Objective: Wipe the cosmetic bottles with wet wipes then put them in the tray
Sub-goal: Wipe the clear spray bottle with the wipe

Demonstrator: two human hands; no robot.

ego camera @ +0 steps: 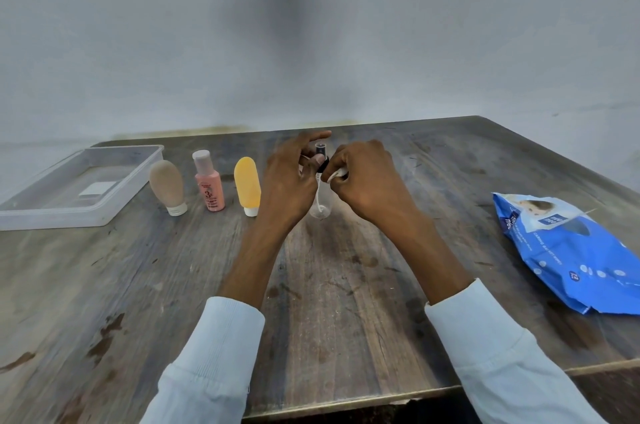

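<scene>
3 bottles point(211, 181) are waiting left of the hands, tray point(104, 212) beyond holding none; left hand point(294, 177) is gripping the clear spray bottle point(321, 202), right hand point(360, 177) pinching a wipe point(337, 174) against it.

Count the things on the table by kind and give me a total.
Bottles: 4, namely beige tube, pink bottle, yellow tube, clear spray bottle
Trays: 1, clear tray
Wipe packs: 1, blue pack
Wipes: 1, white wipe
Total: 7
</scene>
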